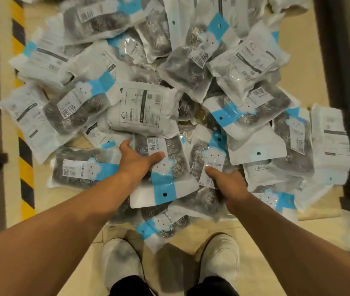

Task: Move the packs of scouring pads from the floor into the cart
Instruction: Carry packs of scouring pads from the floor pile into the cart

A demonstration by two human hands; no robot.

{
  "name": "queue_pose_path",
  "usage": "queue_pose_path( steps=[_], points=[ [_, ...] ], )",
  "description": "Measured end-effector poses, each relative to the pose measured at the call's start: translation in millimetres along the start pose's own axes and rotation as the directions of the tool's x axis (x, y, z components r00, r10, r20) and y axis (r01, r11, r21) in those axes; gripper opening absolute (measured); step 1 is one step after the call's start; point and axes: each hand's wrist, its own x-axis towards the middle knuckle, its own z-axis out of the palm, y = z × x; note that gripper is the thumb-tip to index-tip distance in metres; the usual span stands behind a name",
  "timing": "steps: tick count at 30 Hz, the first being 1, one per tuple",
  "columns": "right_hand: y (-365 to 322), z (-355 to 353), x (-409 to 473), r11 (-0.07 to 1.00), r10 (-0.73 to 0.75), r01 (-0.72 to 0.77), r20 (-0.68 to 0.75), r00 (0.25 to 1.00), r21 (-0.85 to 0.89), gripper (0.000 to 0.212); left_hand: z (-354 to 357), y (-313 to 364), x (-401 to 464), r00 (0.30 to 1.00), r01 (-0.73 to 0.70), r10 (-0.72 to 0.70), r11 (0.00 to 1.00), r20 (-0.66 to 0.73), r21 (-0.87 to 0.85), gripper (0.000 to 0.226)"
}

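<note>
A big heap of scouring pad packs (146, 107) covers the floor in front of me: white and clear bags with blue bands and steel wool inside. My left hand (136, 161) grips the left edge of one pack (165, 174) near the front of the heap, thumb on top. My right hand (227, 184) holds a neighbouring pack (210, 161) with its thumb pressed on the label. Both packs still lie on the pile. The cart itself cannot be made out for certain.
My two white shoes (120, 261) stand on the beige floor just below the heap. A yellow-and-black hazard stripe (23, 146) runs along the left. A dark metal frame (344, 82) rises on the right side.
</note>
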Motion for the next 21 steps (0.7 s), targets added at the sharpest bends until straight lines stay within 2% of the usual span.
queue_pose_path(
  steps=[4,6,7,9,10,12,13,16,21],
  points=[
    [-9,-13,-46,0.996,-0.051,0.055,0.051,0.997,-0.071,0.022,-31,13,-44,0.999,0.009,-0.013,0.996,0.047,0.084,0.109],
    [-16,-19,-77,0.998,-0.041,0.043,0.048,0.998,-0.034,0.018,-50,19,-70,0.998,-0.013,0.006,0.993,0.057,0.119,0.107],
    [-20,-23,-93,0.999,-0.036,0.035,0.049,0.998,0.017,0.020,-60,24,-85,0.998,-0.030,0.022,0.991,0.059,0.130,0.106],
    [-32,-33,-130,0.995,-0.056,0.053,0.035,0.998,0.090,0.040,-76,37,-117,0.996,-0.062,0.053,0.990,0.072,0.123,0.100],
    [-40,-39,-151,0.993,-0.082,0.079,0.026,0.996,0.086,0.050,-83,45,-131,0.995,-0.066,0.057,0.991,0.082,0.113,0.091],
    [-59,-53,-196,0.985,-0.161,0.161,-0.014,0.987,0.062,0.057,-98,64,-165,0.992,-0.093,0.085,0.992,0.093,0.085,0.063],
    [-70,-63,-219,0.976,-0.212,0.214,-0.035,0.977,0.049,0.058,-105,77,-185,0.990,-0.120,0.113,0.989,0.081,0.085,0.059],
    [-103,-96,-288,0.941,-0.337,0.338,-0.044,0.940,0.011,0.057,-129,117,-248,0.972,-0.228,0.221,0.969,0.087,0.091,0.082],
    [-157,-162,-419,0.876,-0.477,0.473,-0.018,0.879,-0.096,0.050,-167,179,-384,0.933,-0.357,0.352,0.932,0.080,0.061,0.081]
  ],
)
